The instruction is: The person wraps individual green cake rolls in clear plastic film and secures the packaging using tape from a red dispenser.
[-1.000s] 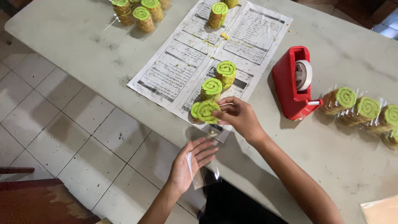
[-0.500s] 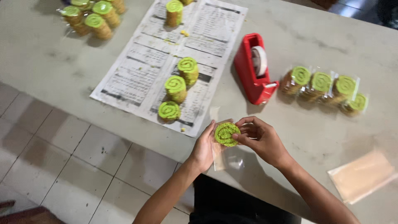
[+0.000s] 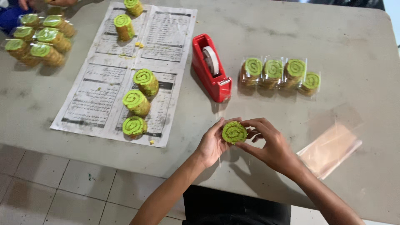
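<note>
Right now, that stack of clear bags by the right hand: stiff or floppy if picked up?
Probably floppy: the stack of clear bags looks like thin, flat film lying limp on the table. Likely very light, so a push may slide or fan it. The glossy sheets could slip apart, leaving the right hand with one.

head camera, looking steeply down, table (image 3: pixel 291 25) close

My left hand (image 3: pixel 212 143) and right hand (image 3: pixel 268 143) meet in front of me — fingers curled inward, fingertips almost touching, thumbs low, both pinching what sits between them — while my bare forearms angle in from below toward each other.
</note>
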